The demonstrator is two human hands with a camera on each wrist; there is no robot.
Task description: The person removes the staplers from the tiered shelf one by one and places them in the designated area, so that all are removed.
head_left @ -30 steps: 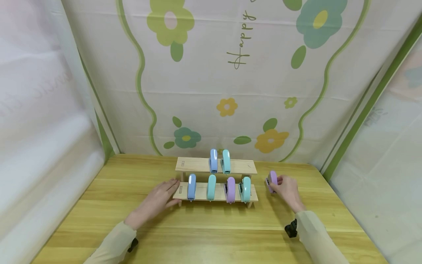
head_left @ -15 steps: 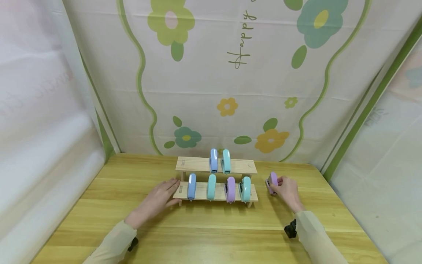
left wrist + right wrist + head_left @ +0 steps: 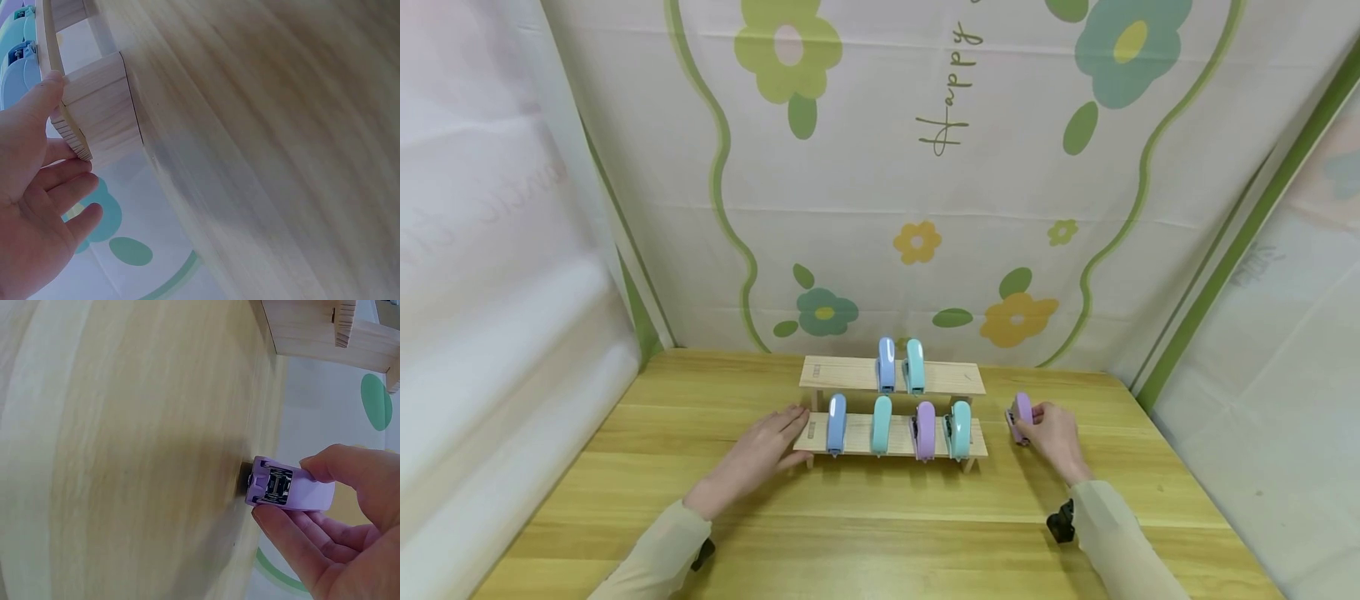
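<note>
My right hand [image 3: 1054, 435] pinches a light purple mini stapler [image 3: 300, 487] between thumb and fingers, right of the wooden rack. The stapler's end sits right at the tabletop in the right wrist view. At the rack's lower shelf [image 3: 859, 435], my left hand [image 3: 769, 442] grips the left end, thumb on the front edge and fingers round the corner, as the left wrist view shows. That shelf bears a blue stapler [image 3: 836, 425], a mint stapler [image 3: 882, 426], a purple stapler [image 3: 925, 432] and a second mint stapler [image 3: 958, 430].
Behind it, the upper shelf [image 3: 842, 375] holds a blue stapler [image 3: 886, 365] and a mint stapler [image 3: 914, 367]. Both shelves stand on a wood-grain table [image 3: 880, 533]. A white flower-printed cloth [image 3: 850, 192] closes off the back, with further cloth along both sides.
The right hand's purple stapler has shifted slightly toward the near side of the table. My left hand has stayed at the shelf end, and the shelved staplers have not moved.
</note>
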